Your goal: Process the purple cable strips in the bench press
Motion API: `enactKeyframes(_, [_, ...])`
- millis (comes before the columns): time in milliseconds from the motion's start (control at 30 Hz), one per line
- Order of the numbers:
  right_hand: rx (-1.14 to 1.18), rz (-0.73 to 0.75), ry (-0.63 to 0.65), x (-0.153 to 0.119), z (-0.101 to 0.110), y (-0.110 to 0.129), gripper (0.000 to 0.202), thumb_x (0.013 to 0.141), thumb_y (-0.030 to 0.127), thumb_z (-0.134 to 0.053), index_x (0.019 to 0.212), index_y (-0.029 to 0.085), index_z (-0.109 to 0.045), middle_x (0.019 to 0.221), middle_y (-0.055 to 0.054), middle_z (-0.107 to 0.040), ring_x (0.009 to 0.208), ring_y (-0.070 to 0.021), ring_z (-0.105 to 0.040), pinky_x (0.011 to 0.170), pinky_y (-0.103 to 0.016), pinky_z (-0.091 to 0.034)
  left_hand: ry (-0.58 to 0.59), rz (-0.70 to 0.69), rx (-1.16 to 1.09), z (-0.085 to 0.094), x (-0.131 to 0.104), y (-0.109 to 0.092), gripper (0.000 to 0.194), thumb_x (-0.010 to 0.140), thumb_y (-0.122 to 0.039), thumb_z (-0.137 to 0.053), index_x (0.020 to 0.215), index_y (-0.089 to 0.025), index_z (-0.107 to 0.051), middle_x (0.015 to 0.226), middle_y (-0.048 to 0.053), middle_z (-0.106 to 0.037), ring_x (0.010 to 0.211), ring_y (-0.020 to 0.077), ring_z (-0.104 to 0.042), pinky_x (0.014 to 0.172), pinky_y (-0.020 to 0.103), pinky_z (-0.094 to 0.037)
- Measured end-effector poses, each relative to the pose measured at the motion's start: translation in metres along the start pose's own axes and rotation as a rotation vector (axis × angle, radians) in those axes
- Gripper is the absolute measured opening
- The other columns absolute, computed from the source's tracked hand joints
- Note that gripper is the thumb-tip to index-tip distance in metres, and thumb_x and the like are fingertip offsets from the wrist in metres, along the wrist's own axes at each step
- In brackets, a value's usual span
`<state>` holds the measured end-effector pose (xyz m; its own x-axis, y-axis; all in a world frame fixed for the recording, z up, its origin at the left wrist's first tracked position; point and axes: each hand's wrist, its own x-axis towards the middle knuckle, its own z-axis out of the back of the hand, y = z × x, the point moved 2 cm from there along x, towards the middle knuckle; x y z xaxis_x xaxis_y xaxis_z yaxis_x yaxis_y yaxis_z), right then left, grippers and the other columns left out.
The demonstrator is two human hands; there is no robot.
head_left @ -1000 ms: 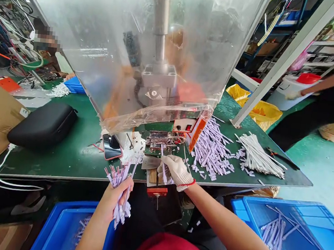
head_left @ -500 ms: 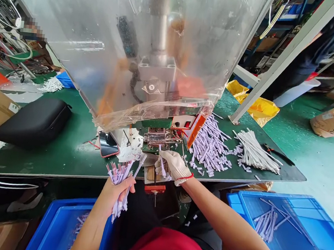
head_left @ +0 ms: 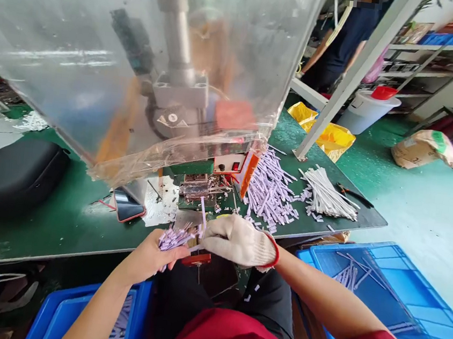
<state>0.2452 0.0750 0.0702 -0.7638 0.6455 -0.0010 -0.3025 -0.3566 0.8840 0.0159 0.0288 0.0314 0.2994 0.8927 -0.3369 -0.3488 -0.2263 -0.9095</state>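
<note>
A hazy plastic guard (head_left: 69, 88) blurs the press ram (head_left: 181, 40), cut off above. The view's left edge crops a black case (head_left: 15, 177). The left hand (head_left: 155, 253) partly covers its purple strips (head_left: 174, 238).

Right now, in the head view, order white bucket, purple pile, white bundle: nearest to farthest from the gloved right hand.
1. Purple pile: ahead, slightly right.
2. White bundle: farther right.
3. White bucket: far right, beyond both.

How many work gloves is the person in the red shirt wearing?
1: a white knitted glove on the right hand. The left hand, gripping lilac strips, is bare.
</note>
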Motion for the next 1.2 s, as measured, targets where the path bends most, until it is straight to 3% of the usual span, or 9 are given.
enactKeyframes(200, [0.294, -0.232, 0.031, -0.036, -0.010, -0.010, 0.022, 0.086, 0.032, -0.058, 0.072, 0.016, -0.062, 0.061, 0.002, -0.055, 0.052, -0.0082, -0.047, 0.047, -0.018, -0.035, 0.202, -0.008, -0.038, -0.012, -0.003, 0.009, 0.032, 0.084, -0.045, -0.069, 0.072, -0.016, -0.066, 0.044, -0.005, -0.049, 0.040, 0.0088, -0.042, 0.044, 0.022, -0.033])
enactKeyframes(333, [0.341, -0.330, -0.295, -0.065, 0.041, -0.044, 0.029, 0.088, 0.043, -0.051, 0.076, 0.017, -0.059, 0.059, 0.001, -0.053, 0.048, -0.0102, -0.047, 0.044, -0.020, -0.035, -0.019, 0.018, -0.201, 0.017, -0.011, 0.026, 0.037, 0.078, -0.048, -0.074, 0.062, -0.017, -0.063, 0.038, -0.007, -0.040, 0.036, 0.0074, -0.033, 0.042, 0.022, -0.031])
enactKeyframes(400, [0.037, -0.466, -0.551, -0.075, 0.079, -0.072, 0.031, 0.091, 0.044, -0.047, 0.081, 0.017, -0.060, 0.063, -0.001, -0.058, 0.055, -0.0128, -0.054, 0.052, -0.022, -0.040, -0.200, -0.052, -0.296, 0.031, -0.008, 0.032, 0.043, 0.076, -0.051, -0.074, 0.054, -0.019, -0.054, 0.038, -0.008, -0.036, 0.037, 0.0076, -0.031, 0.043, 0.022, -0.031])
enactKeyframes(467, [-0.394, -0.654, -0.637, -0.073, 0.106, -0.101, 0.031, 0.091, 0.043, -0.047, 0.090, 0.017, -0.065, 0.072, -0.006, -0.066, 0.066, -0.0177, -0.062, 0.060, -0.026, -0.042, -0.318, -0.087, -0.273, 0.032, 0.002, 0.032, 0.046, 0.069, -0.054, -0.078, 0.053, -0.020, -0.050, 0.042, -0.007, -0.038, 0.039, 0.0088, -0.035, 0.043, 0.022, -0.031])
enactKeyframes(633, [-0.801, -0.828, -0.453, -0.042, 0.116, -0.148, 0.042, 0.091, 0.047, -0.047, 0.088, 0.012, -0.069, 0.088, -0.020, -0.071, 0.087, -0.0282, -0.067, 0.069, -0.031, -0.043, -0.521, 0.076, 0.127, -0.007, 0.041, 0.017, 0.039, 0.076, -0.056, -0.068, 0.064, -0.019, -0.063, 0.042, -0.004, -0.050, 0.045, 0.0189, -0.056, 0.049, 0.028, -0.041])
enactKeyframes(800, [-0.512, -0.814, -0.590, -0.053, 0.121, -0.154, 0.029, 0.086, 0.039, -0.052, 0.077, 0.015, -0.064, 0.071, -0.011, -0.068, 0.068, -0.0207, -0.064, 0.058, -0.028, -0.040, -0.469, 0.019, 0.206, -0.030, 0.066, 0.003, 0.041, 0.086, -0.055, -0.057, 0.063, -0.021, -0.059, 0.042, -0.002, -0.055, 0.040, 0.0167, -0.053, 0.048, 0.027, -0.039])
enactKeyframes(967, [0.314, -0.447, -0.871, -0.077, 0.109, -0.124, 0.028, 0.076, 0.042, -0.069, 0.088, 0.018, -0.059, 0.068, 0.000, -0.062, 0.052, -0.0108, -0.054, 0.048, -0.021, -0.041, -0.378, 0.023, 0.000, -0.029, 0.075, -0.001, 0.033, 0.082, -0.046, -0.064, 0.062, -0.021, -0.057, 0.035, -0.005, -0.047, 0.036, 0.0136, -0.047, 0.045, 0.024, -0.037])
enactKeyframes(1067, [0.639, -0.351, -0.773, -0.073, 0.078, -0.090, 0.034, 0.077, 0.048, -0.072, 0.084, 0.019, -0.056, 0.069, 0.002, -0.062, 0.045, -0.0059, -0.050, 0.040, -0.016, -0.036, -0.286, -0.032, -0.174, -0.020, 0.059, -0.010, 0.029, 0.083, -0.042, -0.064, 0.067, -0.018, -0.062, 0.033, -0.008, -0.041, 0.033, 0.0109, -0.041, 0.043, 0.023, -0.035])
enactKeyframes(1200, [0.775, -0.336, -0.439, -0.039, 0.022, -0.052, 0.038, 0.084, 0.053, -0.065, 0.078, 0.018, -0.055, 0.058, 0.003, -0.060, 0.034, -0.0048, -0.044, 0.031, -0.015, -0.031, -0.258, -0.087, -0.403, -0.004, 0.021, -0.020, 0.030, 0.082, -0.043, -0.068, 0.073, -0.014, -0.066, 0.033, -0.009, -0.038, 0.032, 0.0067, -0.035, 0.039, 0.019, -0.028])
